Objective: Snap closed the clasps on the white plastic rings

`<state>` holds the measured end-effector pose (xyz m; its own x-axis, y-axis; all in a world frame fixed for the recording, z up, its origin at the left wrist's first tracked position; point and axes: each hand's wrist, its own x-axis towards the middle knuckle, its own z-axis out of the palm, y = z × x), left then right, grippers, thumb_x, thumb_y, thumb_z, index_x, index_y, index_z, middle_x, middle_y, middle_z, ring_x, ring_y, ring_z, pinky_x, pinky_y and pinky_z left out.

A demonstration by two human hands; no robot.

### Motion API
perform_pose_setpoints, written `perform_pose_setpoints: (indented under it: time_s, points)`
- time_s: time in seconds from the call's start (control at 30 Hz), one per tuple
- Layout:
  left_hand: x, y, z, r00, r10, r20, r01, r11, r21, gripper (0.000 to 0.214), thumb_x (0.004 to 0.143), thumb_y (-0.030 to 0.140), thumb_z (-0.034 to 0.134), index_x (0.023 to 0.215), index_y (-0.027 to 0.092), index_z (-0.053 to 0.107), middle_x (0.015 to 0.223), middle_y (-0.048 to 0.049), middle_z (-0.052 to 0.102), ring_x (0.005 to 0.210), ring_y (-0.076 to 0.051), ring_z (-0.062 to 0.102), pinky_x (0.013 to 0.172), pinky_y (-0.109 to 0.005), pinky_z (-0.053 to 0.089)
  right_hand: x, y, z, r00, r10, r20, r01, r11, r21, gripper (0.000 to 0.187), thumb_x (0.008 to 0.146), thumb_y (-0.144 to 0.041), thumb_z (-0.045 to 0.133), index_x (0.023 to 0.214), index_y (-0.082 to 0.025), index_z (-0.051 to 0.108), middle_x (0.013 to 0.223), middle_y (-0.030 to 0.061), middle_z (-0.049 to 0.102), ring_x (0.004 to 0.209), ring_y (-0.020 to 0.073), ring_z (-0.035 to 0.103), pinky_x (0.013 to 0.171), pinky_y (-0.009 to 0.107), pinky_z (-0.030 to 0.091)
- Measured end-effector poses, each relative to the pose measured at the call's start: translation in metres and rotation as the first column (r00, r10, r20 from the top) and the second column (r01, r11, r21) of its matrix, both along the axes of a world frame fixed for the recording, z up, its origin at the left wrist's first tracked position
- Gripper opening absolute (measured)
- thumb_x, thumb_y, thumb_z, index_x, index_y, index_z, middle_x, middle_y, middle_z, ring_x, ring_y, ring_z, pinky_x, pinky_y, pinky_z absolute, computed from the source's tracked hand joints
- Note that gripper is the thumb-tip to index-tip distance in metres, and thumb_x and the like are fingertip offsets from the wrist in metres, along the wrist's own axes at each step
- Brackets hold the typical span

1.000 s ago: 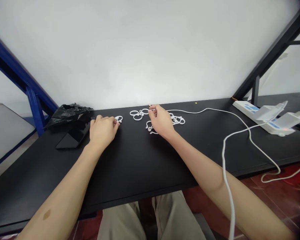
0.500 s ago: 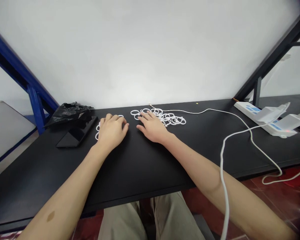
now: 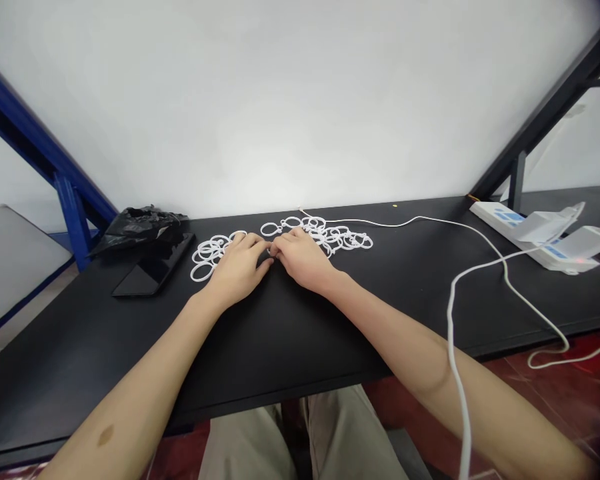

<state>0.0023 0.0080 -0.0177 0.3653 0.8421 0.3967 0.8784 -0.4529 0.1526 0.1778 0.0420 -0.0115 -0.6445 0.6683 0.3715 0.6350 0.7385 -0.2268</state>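
Note:
Both of my hands rest on the black table (image 3: 280, 333) with their fingertips meeting in the middle. My left hand (image 3: 239, 268) has its fingers curled and pinched toward the right hand. My right hand (image 3: 304, 260) is curled the same way. What they pinch between them is hidden. A pile of white plastic rings (image 3: 207, 253) lies spread just left of my left hand. A second tangle of white rings (image 3: 341, 237) sits behind and to the right of my right hand.
A crumpled black plastic bag (image 3: 137, 225) and a flat black phone (image 3: 153, 270) lie at the left. A white cable (image 3: 453, 300) runs over my right forearm to a white power strip (image 3: 525, 233) at the right. The wall stands close behind.
Both hands have drawn together to the middle. The left hand slid right and uncovered a spread pile of rings. The right hand went from lying flat to pinched.

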Motion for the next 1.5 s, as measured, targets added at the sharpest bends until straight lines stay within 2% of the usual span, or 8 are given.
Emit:
perform_pose_setpoints:
  time_s: [0.2, 0.33, 0.4, 0.53, 0.7, 0.83, 1.03, 1.5]
  points:
    - [-0.003, 0.002, 0.004, 0.998, -0.022, 0.067, 0.02, 1.0, 0.022, 0.022, 0.096, 0.026, 0.043, 0.092, 0.018, 0.063, 0.1, -0.0076, 0.066, 0.09, -0.024, 0.048, 0.083, -0.038, 0.044, -0.002, -0.009, 0.006, 0.993, 0.027, -0.111, -0.027, 1.0, 0.008, 0.02, 0.094, -0.009, 0.046, 0.098, -0.017, 0.064, 0.102, 0.0061, 0.068, 0.096, 0.0222, 0.048, 0.091, 0.037, 0.041]
    - [-0.004, -0.002, 0.012, 0.984, -0.03, 0.177, 0.026, 0.999, 0.026, 0.02, 0.096, 0.025, 0.045, 0.092, 0.02, 0.063, 0.091, -0.0046, 0.068, 0.086, -0.022, 0.053, 0.078, -0.033, 0.043, -0.001, -0.009, 0.006, 0.936, -0.079, -0.343, 0.085, 0.996, 0.003, 0.025, 0.096, -0.021, 0.052, 0.119, -0.015, 0.06, 0.12, 0.0115, 0.061, 0.109, 0.0232, 0.05, 0.098, 0.038, 0.041]
    - [-0.003, -0.005, 0.015, 0.967, -0.043, 0.25, 0.042, 0.999, 0.009, 0.018, 0.094, 0.024, 0.046, 0.094, 0.02, 0.064, 0.088, -0.0024, 0.068, 0.08, -0.019, 0.056, 0.075, -0.03, 0.043, -0.001, -0.007, 0.006, 0.879, -0.144, -0.454, 0.12, 0.989, -0.082, 0.03, 0.098, -0.027, 0.049, 0.123, -0.015, 0.058, 0.12, 0.0119, 0.061, 0.111, 0.0216, 0.053, 0.099, 0.037, 0.041]
    - [0.0, -0.01, 0.022, 0.935, -0.014, 0.355, 0.039, 0.997, -0.064, 0.019, 0.093, 0.024, 0.046, 0.095, 0.022, 0.065, 0.082, 0.0017, 0.068, 0.065, -0.013, 0.055, 0.066, -0.026, 0.041, 0.001, -0.003, 0.008, 0.831, -0.188, -0.524, 0.049, 0.962, -0.267, 0.029, 0.1, -0.032, 0.042, 0.098, -0.018, 0.067, 0.093, 0.0044, 0.067, 0.093, 0.0168, 0.06, 0.088, 0.032, 0.045]
    - [0.002, -0.013, 0.028, 0.911, 0.05, 0.41, -0.025, 0.997, -0.066, 0.019, 0.092, 0.025, 0.047, 0.093, 0.022, 0.066, 0.077, 0.0019, 0.068, 0.068, -0.014, 0.058, 0.064, -0.025, 0.04, 0.002, -0.004, 0.011, 0.687, -0.301, -0.661, -0.087, 0.869, -0.487, 0.032, 0.097, -0.042, 0.046, 0.091, -0.018, 0.066, 0.076, -0.0006, 0.063, 0.069, 0.011, 0.059, 0.069, 0.025, 0.048]
    - [0.004, -0.014, 0.028, 0.911, 0.044, 0.41, -0.01, 0.997, -0.083, 0.019, 0.093, 0.03, 0.049, 0.096, 0.022, 0.066, 0.077, 0.002, 0.067, 0.068, -0.014, 0.057, 0.063, -0.025, 0.04, 0.002, -0.005, 0.012, 0.607, -0.335, -0.72, -0.202, 0.812, -0.548, 0.022, 0.094, -0.036, 0.052, 0.088, -0.018, 0.063, 0.072, -0.0014, 0.064, 0.063, 0.0096, 0.06, 0.065, 0.023, 0.051]
    - [0.013, -0.017, 0.026, 0.926, -0.074, 0.371, 0.144, 0.976, -0.164, 0.026, 0.097, 0.04, 0.046, 0.091, 0.022, 0.064, 0.079, 0.002, 0.067, 0.069, -0.014, 0.057, 0.066, -0.026, 0.041, 0.0, -0.007, 0.011, 0.685, -0.271, -0.676, -0.113, 0.877, -0.467, 0.02, 0.091, -0.035, 0.058, 0.079, -0.019, 0.062, 0.064, -0.0044, 0.063, 0.058, 0.009, 0.059, 0.064, 0.022, 0.048]
    - [0.013, -0.016, 0.022, 0.963, -0.053, 0.264, 0.077, 0.994, -0.081, 0.023, 0.096, 0.037, 0.049, 0.088, 0.023, 0.065, 0.075, 0.0007, 0.063, 0.071, -0.017, 0.054, 0.067, -0.029, 0.039, 0.001, -0.007, 0.01, 0.723, -0.291, -0.627, -0.057, 0.879, -0.473, 0.018, 0.091, -0.031, 0.057, 0.08, -0.019, 0.065, 0.063, -0.0043, 0.064, 0.055, 0.0097, 0.058, 0.061, 0.023, 0.046]
